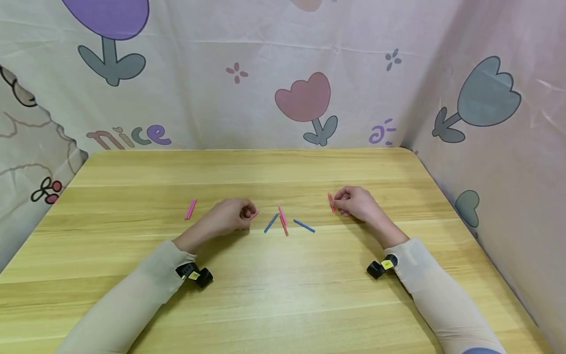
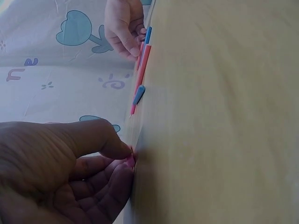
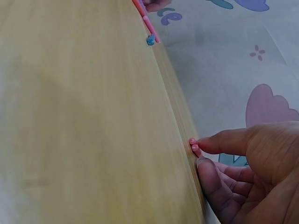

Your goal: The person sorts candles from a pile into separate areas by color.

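Note:
My left hand (image 1: 227, 216) pinches a short pink stick (image 2: 131, 160) between thumb and fingertips, low over the wooden table (image 1: 283, 290). To its left lie two pink sticks (image 1: 190, 209) side by side. My right hand (image 1: 357, 202) has its thumb and index finger at two red sticks (image 3: 194, 145) lying close together, pinching at one of them. Between the hands, a pink stick (image 1: 282, 214) and an orange-red stick (image 1: 284, 227) overlap in the head view, with a blue stick (image 1: 271, 223) beside them. Another blue stick (image 1: 304, 226) lies slanted farther right.
A patterned cloth (image 1: 212, 98) hangs behind the table's far edge and along both sides. Each wrist carries a small black camera, one on the left sleeve (image 1: 132, 290) and one on the right sleeve (image 1: 442, 290).

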A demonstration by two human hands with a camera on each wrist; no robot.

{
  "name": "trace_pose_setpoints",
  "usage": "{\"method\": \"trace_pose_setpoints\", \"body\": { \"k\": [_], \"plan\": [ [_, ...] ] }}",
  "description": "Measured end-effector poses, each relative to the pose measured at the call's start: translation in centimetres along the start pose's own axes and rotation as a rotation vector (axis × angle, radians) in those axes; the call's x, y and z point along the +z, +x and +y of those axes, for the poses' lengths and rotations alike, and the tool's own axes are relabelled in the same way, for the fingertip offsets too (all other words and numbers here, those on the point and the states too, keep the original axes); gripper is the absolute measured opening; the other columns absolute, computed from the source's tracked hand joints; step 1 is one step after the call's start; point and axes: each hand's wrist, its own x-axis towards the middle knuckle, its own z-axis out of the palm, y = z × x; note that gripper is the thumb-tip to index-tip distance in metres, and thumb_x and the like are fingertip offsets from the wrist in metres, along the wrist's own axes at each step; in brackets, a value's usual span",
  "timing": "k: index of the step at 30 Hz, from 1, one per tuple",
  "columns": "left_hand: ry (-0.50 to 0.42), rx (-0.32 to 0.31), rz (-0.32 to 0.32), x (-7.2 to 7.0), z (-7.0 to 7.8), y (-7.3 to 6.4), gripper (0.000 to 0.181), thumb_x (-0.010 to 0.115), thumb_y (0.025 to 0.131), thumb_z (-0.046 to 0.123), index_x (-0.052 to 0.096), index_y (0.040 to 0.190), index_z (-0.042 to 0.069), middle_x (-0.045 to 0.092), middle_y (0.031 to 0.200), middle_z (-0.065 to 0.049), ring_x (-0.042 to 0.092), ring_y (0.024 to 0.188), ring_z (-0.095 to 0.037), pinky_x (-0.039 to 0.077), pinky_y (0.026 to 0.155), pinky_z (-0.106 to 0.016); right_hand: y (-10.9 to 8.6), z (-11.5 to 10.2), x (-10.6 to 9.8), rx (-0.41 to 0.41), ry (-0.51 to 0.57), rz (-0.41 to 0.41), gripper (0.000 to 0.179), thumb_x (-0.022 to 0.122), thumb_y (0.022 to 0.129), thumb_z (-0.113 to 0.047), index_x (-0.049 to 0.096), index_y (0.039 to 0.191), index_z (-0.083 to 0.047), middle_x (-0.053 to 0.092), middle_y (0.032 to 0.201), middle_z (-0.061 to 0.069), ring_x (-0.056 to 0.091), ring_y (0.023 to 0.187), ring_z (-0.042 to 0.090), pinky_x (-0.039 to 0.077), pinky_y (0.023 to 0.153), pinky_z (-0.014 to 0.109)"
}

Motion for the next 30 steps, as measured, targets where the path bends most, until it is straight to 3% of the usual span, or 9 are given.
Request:
{"method": "trace_pose_setpoints", "body": {
  "k": [7,14,26,30],
  "plan": [
    [0.003,0.076,0.002,-0.02,-0.08,0.01,0.026,0.070,0.078,-0.001,0.068,0.103,0.004,0.063,0.087,0.000,0.056,0.080,-0.014,0.047,0.074,-0.031,0.02,0.14,-0.08,-0.004,0.002,-0.003,0.024,0.071,0.091,-0.021,0.064,0.103,-0.002,0.066,0.081,0.007,0.062,0.064,0.016,0.053,0.060,0.028],
    [0.025,0.092,0.012,0.02,-0.23,0.03,0.022,0.070,0.078,0.000,0.070,0.099,0.008,0.064,0.086,0.003,0.057,0.080,-0.013,0.048,0.075,-0.032,0.01,0.11,-0.06,-0.011,0.000,-0.001,0.024,0.071,0.090,-0.020,0.064,0.104,-0.002,0.066,0.081,0.007,0.062,0.063,0.016,0.053,0.060,0.028],
    [0.006,0.047,-0.010,-0.15,-0.39,-0.16,0.024,0.071,0.078,0.001,0.067,0.102,0.006,0.062,0.087,0.001,0.056,0.080,-0.014,0.047,0.074,-0.031,-0.03,0.17,0.01,-0.018,0.017,-0.007,0.024,0.071,0.091,-0.020,0.064,0.104,-0.001,0.066,0.083,0.008,0.063,0.064,0.015,0.054,0.061,0.027],
    [0.055,0.014,0.005,-0.24,-0.19,-0.27,0.023,0.071,0.078,0.005,0.066,0.100,0.006,0.060,0.082,0.002,0.054,0.075,-0.014,0.045,0.072,-0.032,-0.08,0.20,-0.02,-0.018,0.022,-0.009,0.024,0.071,0.091,-0.020,0.064,0.105,-0.001,0.066,0.083,0.008,0.062,0.064,0.015,0.054,0.061,0.027]
  ]
}}
